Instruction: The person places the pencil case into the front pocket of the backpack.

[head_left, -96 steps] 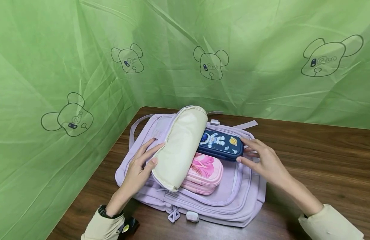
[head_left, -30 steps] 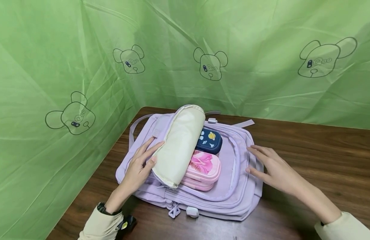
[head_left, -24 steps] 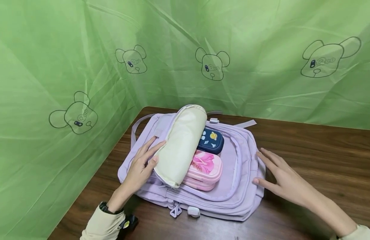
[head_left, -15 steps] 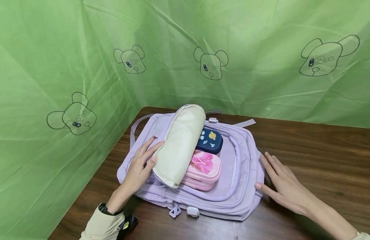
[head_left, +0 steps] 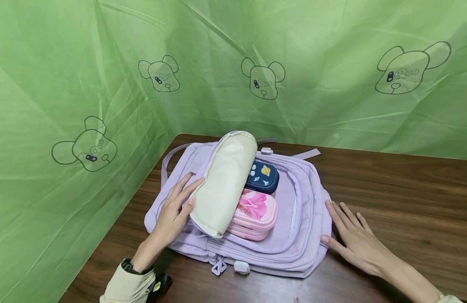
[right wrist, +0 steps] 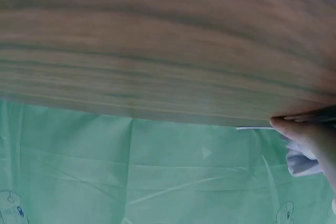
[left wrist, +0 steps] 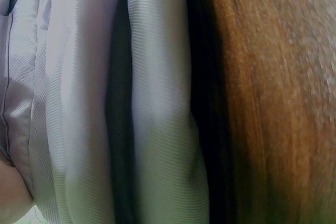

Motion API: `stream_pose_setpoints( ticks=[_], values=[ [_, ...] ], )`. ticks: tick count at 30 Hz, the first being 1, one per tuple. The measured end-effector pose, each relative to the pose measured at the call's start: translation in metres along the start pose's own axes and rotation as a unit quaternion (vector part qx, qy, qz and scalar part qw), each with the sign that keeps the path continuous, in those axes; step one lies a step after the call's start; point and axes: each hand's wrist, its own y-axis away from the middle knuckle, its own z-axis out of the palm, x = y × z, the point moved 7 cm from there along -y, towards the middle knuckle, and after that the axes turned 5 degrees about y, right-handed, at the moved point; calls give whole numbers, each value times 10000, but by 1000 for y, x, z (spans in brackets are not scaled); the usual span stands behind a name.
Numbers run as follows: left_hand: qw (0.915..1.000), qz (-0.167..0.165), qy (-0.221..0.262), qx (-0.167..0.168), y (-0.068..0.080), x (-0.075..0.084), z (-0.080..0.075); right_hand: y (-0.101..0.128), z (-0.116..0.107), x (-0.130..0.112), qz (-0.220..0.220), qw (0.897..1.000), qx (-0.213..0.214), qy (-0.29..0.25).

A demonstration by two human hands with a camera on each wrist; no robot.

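A lilac backpack (head_left: 310,214) lies on the table, its front pocket open and its cream-lined flap (head_left: 225,181) folded back to the left. Inside the pocket sit a dark blue pencil case (head_left: 264,176) with space pictures and, nearer me, pink pencil cases (head_left: 257,210) that look stacked. The flap covers the left ends of these cases. My left hand (head_left: 172,214) rests on the backpack beside the folded flap, fingers spread, fingertips at its edge. My right hand (head_left: 358,244) lies flat at the backpack's right side, with fingers extended and thumb touching the fabric.
The backpack rests on a dark wooden table (head_left: 407,202). A green curtain (head_left: 313,105) with bear drawings stands behind and to the left. Zipper pulls (head_left: 219,266) and a white buckle (head_left: 241,267) hang at the near side, with loose straps (head_left: 307,154) at the back.
The blue pencil case slid left, further under the flap. My right hand let go of it, drew back rightward and settled at the backpack's right side. My left hand stayed in place.
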Motion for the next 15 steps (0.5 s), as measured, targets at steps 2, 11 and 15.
stream_pose_setpoints(
  ticks=[2, 11, 15],
  values=[
    [10000, -10, 0, 3, 0, 0, 0, 1, 1, 1, -57, 9999, 75, 57],
    [10000, -80, -28, 32, -1, 1, -1, 4, 7, 2, -199, 9987, 345, 326],
    [9999, -107, -42, 44, -1, 1, -2, 5, 7, 2, -271, 9978, 429, 426]
  ],
)
